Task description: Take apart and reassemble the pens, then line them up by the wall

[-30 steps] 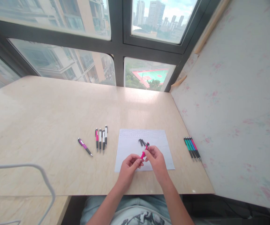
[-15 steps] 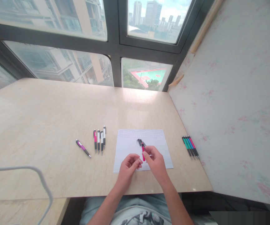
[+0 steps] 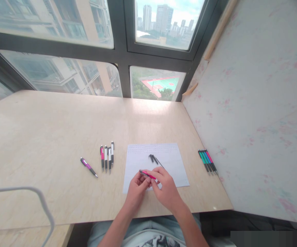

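Observation:
A pink pen barrel [image 3: 148, 174] with a dark upper end lies slantwise between my two hands, just over the sheet of paper [image 3: 135, 161]. My right hand [image 3: 166, 187] pinches its right part between thumb and fingers. The curled fingers of my left hand [image 3: 136, 188] close around its dark left end; whether they also hold a small part is hidden. Beyond my hands, two short black pen pieces [image 3: 153, 159] rest on the paper. Beside them a thin dark refill [image 3: 159, 162] lies at a slant, its near end by my right fingers.
Left of the paper stand in a row several pens [image 3: 106, 159], one pink and the others white. Farther left lies a purple pen [image 3: 89, 167]. Several coloured pens [image 3: 207, 161] lie along the papered wall [image 3: 253, 137]. A grey cable [image 3: 41, 197] arches at lower left.
My right hand has turned the pink barrel from nearly upright to slantwise and brought it left. My left fingers have met its dark end. The refill now shows plainly on the paper.

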Demonstrator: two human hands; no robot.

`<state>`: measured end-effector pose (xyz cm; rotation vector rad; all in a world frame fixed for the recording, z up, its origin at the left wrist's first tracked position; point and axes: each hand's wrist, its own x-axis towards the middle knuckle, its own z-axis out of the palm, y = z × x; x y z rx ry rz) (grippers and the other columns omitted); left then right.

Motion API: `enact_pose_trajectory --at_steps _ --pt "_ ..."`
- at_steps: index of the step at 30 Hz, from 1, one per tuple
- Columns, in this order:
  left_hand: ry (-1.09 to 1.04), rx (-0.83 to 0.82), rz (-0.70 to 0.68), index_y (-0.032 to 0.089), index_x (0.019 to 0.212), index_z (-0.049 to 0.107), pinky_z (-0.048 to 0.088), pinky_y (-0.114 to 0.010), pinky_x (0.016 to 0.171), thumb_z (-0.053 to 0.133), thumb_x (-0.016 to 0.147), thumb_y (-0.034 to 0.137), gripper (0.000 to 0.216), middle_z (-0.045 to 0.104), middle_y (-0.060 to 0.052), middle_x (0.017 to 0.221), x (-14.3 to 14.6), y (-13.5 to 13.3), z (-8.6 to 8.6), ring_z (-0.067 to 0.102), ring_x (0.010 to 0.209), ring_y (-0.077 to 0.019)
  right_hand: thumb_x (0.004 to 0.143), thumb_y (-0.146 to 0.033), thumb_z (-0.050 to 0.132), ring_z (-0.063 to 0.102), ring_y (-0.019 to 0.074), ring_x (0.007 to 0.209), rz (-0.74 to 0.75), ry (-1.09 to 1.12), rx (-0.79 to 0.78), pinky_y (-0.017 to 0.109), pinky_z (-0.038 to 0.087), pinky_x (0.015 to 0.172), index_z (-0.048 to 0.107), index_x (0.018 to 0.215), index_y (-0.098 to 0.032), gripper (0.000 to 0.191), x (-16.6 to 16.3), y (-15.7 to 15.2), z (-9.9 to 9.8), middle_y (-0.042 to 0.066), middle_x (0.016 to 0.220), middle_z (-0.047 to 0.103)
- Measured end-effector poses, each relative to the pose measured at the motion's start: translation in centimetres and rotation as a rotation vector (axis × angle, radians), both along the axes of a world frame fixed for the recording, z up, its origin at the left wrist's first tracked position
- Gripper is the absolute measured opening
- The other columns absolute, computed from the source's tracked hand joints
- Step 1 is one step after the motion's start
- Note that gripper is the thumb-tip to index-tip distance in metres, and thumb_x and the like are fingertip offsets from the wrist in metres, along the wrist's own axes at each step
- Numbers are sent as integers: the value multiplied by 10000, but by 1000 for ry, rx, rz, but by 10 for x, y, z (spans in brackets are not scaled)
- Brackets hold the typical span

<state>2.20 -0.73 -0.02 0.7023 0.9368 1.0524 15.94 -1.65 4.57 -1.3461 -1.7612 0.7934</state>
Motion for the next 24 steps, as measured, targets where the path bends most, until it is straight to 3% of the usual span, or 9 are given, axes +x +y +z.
enact_pose_trajectory --at_steps 5,10,17,24 --pt "-18 -55 34 165 971 686 463 -242 641 779 693 293 320 694 -38 781 -1 -1 4 585 661 -138 806 -49 502 576 180 916 38 -11 -6 278 516 718 653 1080 -235 364 0 -3 1 61 996 597" --pt "-80 -75 69 154 924 701 474 -236 659 770 712 280 256 702 -51 790 0 0 2 593 680 -130 815 -115 551 572 161 753 -107 -14 14 288 519 660 586 1009 -200 214 -3 -4 -11 42 907 620" --pt "-146 -102 147 161 902 699 498 -256 719 774 710 261 229 704 -46 777 2 -1 3 624 730 -143 865 -140 542 546 231 1001 -244 -146 254 372 516 796 609 1019 -212 182 -11 -7 -12 97 1055 582" --pt "-113 -69 181 157 884 708 495 -264 771 765 722 276 210 718 -58 849 5 -1 4 633 814 -160 900 -128 525 531 195 838 -289 -291 312 323 491 733 687 902 -212 182 -19 -9 -9 73 905 596"
